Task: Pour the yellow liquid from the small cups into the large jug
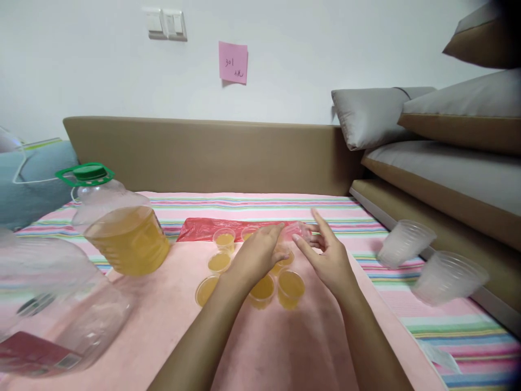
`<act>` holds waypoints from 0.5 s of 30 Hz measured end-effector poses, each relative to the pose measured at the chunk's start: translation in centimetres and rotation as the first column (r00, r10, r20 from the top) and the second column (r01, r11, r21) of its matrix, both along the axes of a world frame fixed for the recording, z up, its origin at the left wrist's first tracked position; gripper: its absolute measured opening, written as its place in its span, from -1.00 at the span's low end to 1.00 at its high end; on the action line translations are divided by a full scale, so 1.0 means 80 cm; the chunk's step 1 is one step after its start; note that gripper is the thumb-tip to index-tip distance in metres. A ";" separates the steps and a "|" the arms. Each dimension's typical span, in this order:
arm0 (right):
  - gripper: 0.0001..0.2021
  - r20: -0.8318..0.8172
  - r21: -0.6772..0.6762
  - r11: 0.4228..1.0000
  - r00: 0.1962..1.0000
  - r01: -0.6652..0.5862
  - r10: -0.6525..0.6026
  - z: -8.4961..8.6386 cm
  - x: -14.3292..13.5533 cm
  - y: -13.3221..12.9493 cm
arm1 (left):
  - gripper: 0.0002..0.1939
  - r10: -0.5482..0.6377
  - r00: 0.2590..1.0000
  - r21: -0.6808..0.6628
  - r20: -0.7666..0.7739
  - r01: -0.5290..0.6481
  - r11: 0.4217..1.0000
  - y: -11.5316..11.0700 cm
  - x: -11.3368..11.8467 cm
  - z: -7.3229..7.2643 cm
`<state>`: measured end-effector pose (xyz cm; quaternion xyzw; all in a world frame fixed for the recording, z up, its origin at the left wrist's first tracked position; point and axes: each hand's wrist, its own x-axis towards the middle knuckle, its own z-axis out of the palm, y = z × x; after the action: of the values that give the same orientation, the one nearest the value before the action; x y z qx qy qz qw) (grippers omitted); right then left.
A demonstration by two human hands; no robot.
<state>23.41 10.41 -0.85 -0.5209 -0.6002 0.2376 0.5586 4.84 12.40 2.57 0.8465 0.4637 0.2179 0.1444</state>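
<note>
Several clear cups of yellow liquid stand in rows on the pink cloth (163, 326), among them a front cup (291, 287) and a back left cup (224, 238). My right hand (325, 247) is closed by thumb and fingers round an empty-looking clear cup (295, 230) at the back right of the rows. My left hand (264, 247) reaches over the middle cups, its fingertips near that clear cup; whether it touches or holds anything is hidden. A red plastic bag (203, 228) lies flat behind the cups.
On the left stand a green-capped jug (126, 239) of yellow liquid and a large clear bottle (65, 304) lying nearer. Two stacks of empty cups (407, 243), (450, 277) lie at the right, beside piled cushions (448, 163). A brown headboard (211, 155) runs along the back.
</note>
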 end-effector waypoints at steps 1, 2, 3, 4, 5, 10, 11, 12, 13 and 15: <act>-0.37 -0.002 0.001 1.000 1.000 0.005 -0.005 0.001 0.000 0.000 | -0.33 -0.003 1.000 0.004 0.002 0.003 1.000 0.000 0.000 0.000; -0.36 -0.001 0.001 1.000 1.000 0.006 -0.006 0.001 -0.001 -0.001 | -0.32 -0.005 1.000 0.008 0.004 0.005 1.000 0.000 0.000 0.001; -0.37 0.000 0.000 1.000 1.000 0.005 -0.005 0.002 -0.001 -0.001 | -0.31 -0.007 1.000 0.011 0.005 0.007 1.000 0.001 0.000 0.001; -0.38 0.005 0.000 1.000 1.000 0.003 -0.003 0.002 -0.002 -0.002 | -0.30 -0.009 1.000 0.015 0.006 0.009 1.000 0.001 0.001 0.001; -0.40 0.011 0.001 1.000 1.000 0.002 -0.002 0.003 -0.002 -0.002 | -0.30 -0.010 1.000 0.018 0.006 0.010 1.000 0.002 0.001 0.002; -0.40 -0.002 0.023 1.000 1.000 0.009 -0.009 0.003 -0.003 -0.002 | -0.32 -0.020 1.000 0.027 0.005 0.020 0.999 0.002 0.002 0.002; -0.40 -0.005 0.020 1.000 1.000 0.007 -0.007 0.003 -0.003 -0.002 | -0.31 -0.023 1.000 0.027 0.004 0.023 0.999 0.002 0.001 0.003; -0.40 -0.005 0.015 1.000 1.000 0.008 -0.008 0.003 -0.004 -0.003 | -0.31 -0.025 1.000 0.026 0.002 0.025 0.999 0.002 0.001 0.003; -0.40 0.003 0.009 1.000 1.000 0.012 -0.012 0.003 -0.004 -0.003 | -0.30 -0.026 1.000 0.026 0.001 0.026 0.999 0.002 0.001 0.003; -0.40 0.022 0.003 1.000 1.000 0.017 -0.017 0.003 -0.005 -0.003 | -0.30 -0.025 1.000 0.024 -0.001 0.025 0.999 0.002 0.000 0.004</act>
<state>23.04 10.16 -0.58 -0.5278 -0.6023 0.2263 0.5544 4.82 12.53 2.87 0.8541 0.4505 0.2213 0.1365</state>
